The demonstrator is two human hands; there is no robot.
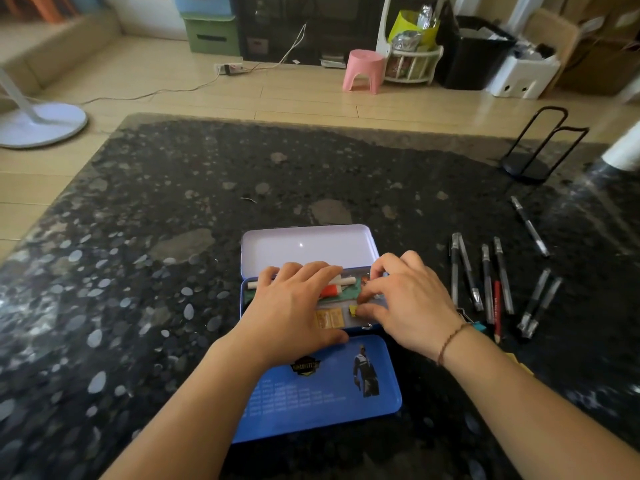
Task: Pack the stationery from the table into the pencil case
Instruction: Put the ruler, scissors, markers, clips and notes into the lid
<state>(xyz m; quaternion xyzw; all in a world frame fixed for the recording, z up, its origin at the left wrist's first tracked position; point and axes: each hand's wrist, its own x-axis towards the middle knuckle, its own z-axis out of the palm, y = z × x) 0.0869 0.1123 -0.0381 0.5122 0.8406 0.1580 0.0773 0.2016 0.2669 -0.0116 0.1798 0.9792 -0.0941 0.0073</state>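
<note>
A blue tin pencil case (242,296) lies open in the middle of the dark table, one lid (304,244) raised at the back and a blue printed lid (322,400) flat toward me. Inside I see a white stick, a red-capped tube (330,290), green pieces and small yellow items (329,318). My left hand (291,306) rests flat over the case's left half. My right hand (405,303) hovers over its right end, fingertips pinching among small items there; what they grip is hidden. Several pens (467,271) and a red pencil (497,311) lie to the right.
One more pen (530,226) lies further right. A black wire stand (533,150) sits at the table's far right, a white roll (623,147) beyond it. A binder clip and a teal bit (479,327) peek from under my right wrist. Floor clutter lies past the table's far edge.
</note>
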